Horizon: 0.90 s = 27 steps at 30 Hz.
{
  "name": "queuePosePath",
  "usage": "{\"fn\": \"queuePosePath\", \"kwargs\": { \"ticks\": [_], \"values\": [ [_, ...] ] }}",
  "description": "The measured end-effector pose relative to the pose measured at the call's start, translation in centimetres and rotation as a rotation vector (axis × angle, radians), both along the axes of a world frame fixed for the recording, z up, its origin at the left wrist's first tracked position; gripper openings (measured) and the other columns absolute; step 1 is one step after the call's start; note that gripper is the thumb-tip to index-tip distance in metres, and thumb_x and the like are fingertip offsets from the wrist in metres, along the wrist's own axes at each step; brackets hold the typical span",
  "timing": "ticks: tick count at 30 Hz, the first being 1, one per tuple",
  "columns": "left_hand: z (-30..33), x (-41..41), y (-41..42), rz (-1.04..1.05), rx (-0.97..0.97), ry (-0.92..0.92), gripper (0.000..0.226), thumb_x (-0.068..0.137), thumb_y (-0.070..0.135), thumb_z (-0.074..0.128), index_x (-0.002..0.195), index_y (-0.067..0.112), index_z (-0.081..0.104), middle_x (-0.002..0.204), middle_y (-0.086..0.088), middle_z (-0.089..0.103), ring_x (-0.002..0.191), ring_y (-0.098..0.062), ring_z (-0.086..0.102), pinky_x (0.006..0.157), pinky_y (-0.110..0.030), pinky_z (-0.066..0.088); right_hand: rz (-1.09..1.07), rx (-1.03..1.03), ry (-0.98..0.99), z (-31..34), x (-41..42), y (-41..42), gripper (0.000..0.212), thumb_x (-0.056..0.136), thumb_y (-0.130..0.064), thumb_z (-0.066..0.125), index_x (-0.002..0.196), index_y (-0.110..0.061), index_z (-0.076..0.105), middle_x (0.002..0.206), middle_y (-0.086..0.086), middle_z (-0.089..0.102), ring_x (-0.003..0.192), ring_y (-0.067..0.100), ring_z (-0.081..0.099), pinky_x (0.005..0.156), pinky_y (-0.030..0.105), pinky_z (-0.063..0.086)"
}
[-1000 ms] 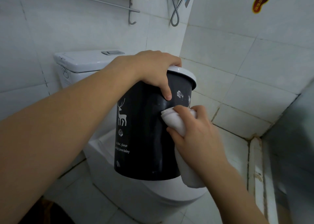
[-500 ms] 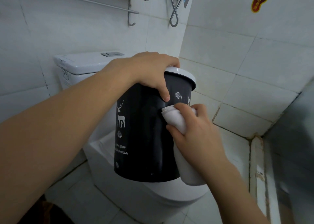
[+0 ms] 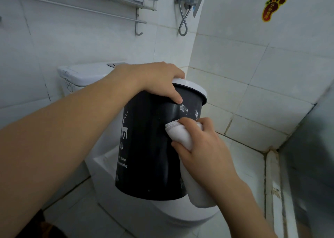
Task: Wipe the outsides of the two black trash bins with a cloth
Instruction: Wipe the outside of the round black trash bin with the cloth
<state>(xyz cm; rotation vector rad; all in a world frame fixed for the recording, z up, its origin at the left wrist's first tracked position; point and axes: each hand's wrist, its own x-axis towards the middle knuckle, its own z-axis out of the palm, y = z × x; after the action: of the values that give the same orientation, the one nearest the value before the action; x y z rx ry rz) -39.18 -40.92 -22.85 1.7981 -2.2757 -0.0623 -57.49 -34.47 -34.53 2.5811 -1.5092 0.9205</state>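
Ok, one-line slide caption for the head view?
Left hand steadies black bin over toilet; right hand wipes with cloth.

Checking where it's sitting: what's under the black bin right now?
Below the black bin is the white toilet. Whether its base rests on it cannot be told. The left hand grips its rim; the right hand presses a white cloth to its side.
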Motion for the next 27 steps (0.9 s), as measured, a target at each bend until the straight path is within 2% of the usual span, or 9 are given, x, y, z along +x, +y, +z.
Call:
{"fn": "queuePosePath", "kwargs": {
  "ticks": [3, 6, 11, 17, 20, 23, 27],
  "values": [
    [-0.2, 0.4, -0.1, 0.007, 0.003, 0.042, 0.032, 0.076, 0.047, 0.077, 0.095, 0.025, 0.062, 0.094, 0.008, 0.063, 0.093, -0.019, 0.059, 0.082, -0.038, 0.049, 0.02, -0.005, 0.006, 0.0, 0.0, 0.0, 0.038, 0.087, -0.048, 0.059, 0.122, -0.045, 0.043, 0.116, -0.008, 0.038, 0.087, 0.02, 0.053, 0.064, 0.033, 0.046],
    [-0.5, 0.9, 0.2, 0.017, 0.002, 0.085, 0.032, 0.075, 0.047, 0.077, 0.097, 0.027, 0.065, 0.098, 0.007, 0.066, 0.095, -0.018, 0.061, 0.088, -0.043, 0.05, -0.001, -0.011, -0.022, 0.6, -0.5, -0.4, 0.043, 0.086, -0.049, 0.059, 0.125, -0.045, 0.043, 0.118, -0.009, 0.038, 0.087, 0.019, 0.05, 0.065, 0.03, 0.039],
    [-0.5, 1.2, 0.9, 0.007, 0.015, 0.115, 0.028, 0.077, 0.043, 0.076, 0.097, 0.028, 0.066, 0.098, 0.009, 0.066, 0.093, -0.015, 0.061, 0.086, -0.038, 0.05, -0.056, -0.043, -0.043, 2.6, -1.0, -1.7, 0.044, 0.084, -0.049, 0.061, 0.125, -0.044, 0.044, 0.116, -0.005, 0.039, 0.093, 0.025, 0.055, 0.068, 0.031, 0.038],
    [-0.5, 0.6, 1.1, -0.008, 0.021, 0.102, 0.026, 0.077, 0.041, 0.076, 0.09, 0.024, 0.062, 0.092, 0.004, 0.066, 0.09, -0.019, 0.062, 0.085, -0.043, 0.051, -0.067, -0.016, -0.001, 3.9, 0.1, -2.8, 0.039, 0.088, -0.046, 0.06, 0.124, -0.042, 0.045, 0.112, -0.003, 0.036, 0.08, 0.024, 0.047, 0.066, 0.031, 0.034],
    [-0.4, 0.7, 1.3, 0.008, 0.024, 0.106, 0.029, 0.077, 0.04, 0.075, 0.099, 0.026, 0.064, 0.1, 0.005, 0.066, 0.096, -0.02, 0.061, 0.089, -0.044, 0.05, -0.066, -0.001, 0.028, 3.4, 0.0, -2.5, 0.04, 0.088, -0.046, 0.058, 0.125, -0.044, 0.043, 0.115, -0.003, 0.037, 0.082, 0.024, 0.049, 0.066, 0.032, 0.036],
    [-0.4, 1.0, 1.3, 0.034, 0.029, 0.106, 0.038, 0.08, 0.039, 0.075, 0.114, 0.025, 0.064, 0.116, 0.005, 0.065, 0.107, -0.02, 0.058, 0.097, -0.043, 0.047, -0.067, 0.01, 0.064, 2.2, -0.4, -1.6, 0.04, 0.089, -0.047, 0.057, 0.125, -0.044, 0.042, 0.116, -0.006, 0.036, 0.079, 0.019, 0.042, 0.064, 0.031, 0.036],
    [-0.4, 1.1, 1.2, 0.039, 0.038, 0.123, 0.041, 0.08, 0.039, 0.075, 0.117, 0.025, 0.064, 0.119, 0.005, 0.065, 0.11, -0.021, 0.058, 0.099, -0.044, 0.046, -0.051, 0.006, 0.081, 1.3, -0.5, -0.9, 0.036, 0.089, -0.047, 0.057, 0.121, -0.045, 0.042, 0.113, -0.008, 0.036, 0.081, 0.018, 0.045, 0.061, 0.031, 0.041]
  ]
}}
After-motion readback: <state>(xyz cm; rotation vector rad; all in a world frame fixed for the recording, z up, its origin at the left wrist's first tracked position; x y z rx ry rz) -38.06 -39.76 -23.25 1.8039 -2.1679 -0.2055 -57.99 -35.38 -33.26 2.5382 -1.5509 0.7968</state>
